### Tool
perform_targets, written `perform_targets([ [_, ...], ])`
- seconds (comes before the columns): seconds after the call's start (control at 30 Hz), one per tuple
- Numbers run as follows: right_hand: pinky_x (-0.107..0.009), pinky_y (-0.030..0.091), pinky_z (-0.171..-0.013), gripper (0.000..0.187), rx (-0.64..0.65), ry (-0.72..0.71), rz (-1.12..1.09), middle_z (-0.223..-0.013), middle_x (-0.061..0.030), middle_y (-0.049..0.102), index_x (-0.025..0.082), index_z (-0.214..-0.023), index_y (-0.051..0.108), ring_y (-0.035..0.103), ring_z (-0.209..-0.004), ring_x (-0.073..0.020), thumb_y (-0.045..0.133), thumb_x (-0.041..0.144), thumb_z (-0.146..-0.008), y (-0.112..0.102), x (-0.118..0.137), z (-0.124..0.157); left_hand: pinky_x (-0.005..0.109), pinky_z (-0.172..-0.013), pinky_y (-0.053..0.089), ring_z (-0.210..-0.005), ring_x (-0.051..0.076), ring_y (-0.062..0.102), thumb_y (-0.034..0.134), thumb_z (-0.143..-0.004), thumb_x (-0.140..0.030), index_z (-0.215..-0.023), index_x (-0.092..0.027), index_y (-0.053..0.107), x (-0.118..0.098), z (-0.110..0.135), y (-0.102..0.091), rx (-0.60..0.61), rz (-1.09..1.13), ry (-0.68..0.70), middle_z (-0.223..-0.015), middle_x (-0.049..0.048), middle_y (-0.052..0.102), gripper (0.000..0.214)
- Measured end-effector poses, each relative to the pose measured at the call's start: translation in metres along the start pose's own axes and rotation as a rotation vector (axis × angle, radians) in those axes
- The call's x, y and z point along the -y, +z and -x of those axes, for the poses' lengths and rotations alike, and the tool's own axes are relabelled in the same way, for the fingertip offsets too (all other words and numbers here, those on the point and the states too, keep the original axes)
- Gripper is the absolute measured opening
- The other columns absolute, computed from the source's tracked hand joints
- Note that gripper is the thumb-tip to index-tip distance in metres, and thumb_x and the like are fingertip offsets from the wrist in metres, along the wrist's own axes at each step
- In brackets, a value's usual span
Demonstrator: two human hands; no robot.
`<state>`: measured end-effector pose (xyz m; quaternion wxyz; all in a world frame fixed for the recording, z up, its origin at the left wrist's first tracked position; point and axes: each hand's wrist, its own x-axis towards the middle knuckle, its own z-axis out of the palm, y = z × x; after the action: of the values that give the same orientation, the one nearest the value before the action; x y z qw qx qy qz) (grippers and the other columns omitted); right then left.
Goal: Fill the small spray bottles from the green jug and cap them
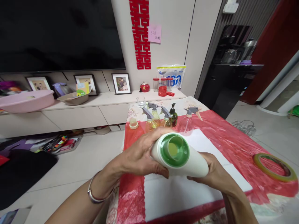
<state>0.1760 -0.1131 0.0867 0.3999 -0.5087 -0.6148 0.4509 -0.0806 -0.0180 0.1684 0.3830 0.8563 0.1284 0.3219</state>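
Observation:
Between my two hands a white bottle [197, 161] is tilted, its round green mouth [175, 150] facing me. Something yellowish shows inside the mouth. My left hand [142, 152] wraps round the neck end, with the thumb underneath. At the other end my right hand [213, 169] closes round the bottle's base. Below it lies a white sheet [182, 199] on red plastic film. Just beyond the hands stand clear spray bottles with grey triggers [167, 115], a dark green pump bottle [173, 115] and a pinkish spray bottle [187, 124].
A roll of tape [275, 168] lies at the table's right side. An orange-red bottle with a pale cap [134, 123] stands at the left edge. Behind, a white cabinet [93, 109] bears framed photos, a pink basin [26, 101] and red-lidded jars [163, 82].

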Motion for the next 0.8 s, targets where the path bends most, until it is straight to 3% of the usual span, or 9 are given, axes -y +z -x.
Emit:
perform_targets([
  [0.3,-0.015,0.043,-0.058,0.033,0.252,0.046,-0.205,-0.074,-0.0009,0.056,0.010,-0.085,0.063,0.050,-0.065,-0.0099,0.084,0.027,-0.066,0.043,0.012,-0.008,0.042,-0.097,0.055,-0.109,0.030,0.068,0.092,-0.062,-0.039,-0.129,-0.022,0.061,-0.026,-0.003,-0.042,0.187,0.017,-0.037,-0.122,0.0114,0.068,0.075],
  [0.6,-0.013,0.038,-0.059,0.039,0.263,0.087,-0.323,-0.074,0.0009,0.051,0.011,-0.079,0.053,0.042,-0.067,-0.0069,0.084,0.024,-0.061,0.081,0.017,-0.012,0.041,-0.090,0.058,-0.105,0.032,0.071,0.095,-0.055,-0.045,-0.126,-0.022,0.065,-0.028,-0.009,-0.069,0.316,0.129,-0.134,-0.116,0.0120,0.072,0.080],
  [0.67,-0.013,0.040,-0.061,0.040,0.271,0.137,-0.343,-0.080,0.0001,0.053,0.011,-0.083,0.056,0.045,-0.071,-0.0083,0.086,0.025,-0.060,0.084,0.017,-0.008,0.041,-0.091,0.058,-0.105,0.032,0.071,0.095,-0.054,-0.046,-0.125,-0.023,0.066,-0.027,-0.011,-0.073,0.327,0.139,-0.156,-0.116,0.0120,0.073,0.081],
  [0.8,-0.017,0.047,-0.066,0.056,0.204,0.277,-0.294,-0.094,-0.0023,0.062,0.016,-0.114,0.063,0.056,-0.082,-0.0159,0.084,0.025,-0.062,0.083,0.017,0.004,0.041,-0.091,0.059,-0.103,0.033,0.072,0.096,-0.045,-0.054,-0.120,-0.022,0.070,-0.021,-0.013,-0.077,0.294,0.165,-0.191,-0.112,0.0123,0.075,0.085],
])
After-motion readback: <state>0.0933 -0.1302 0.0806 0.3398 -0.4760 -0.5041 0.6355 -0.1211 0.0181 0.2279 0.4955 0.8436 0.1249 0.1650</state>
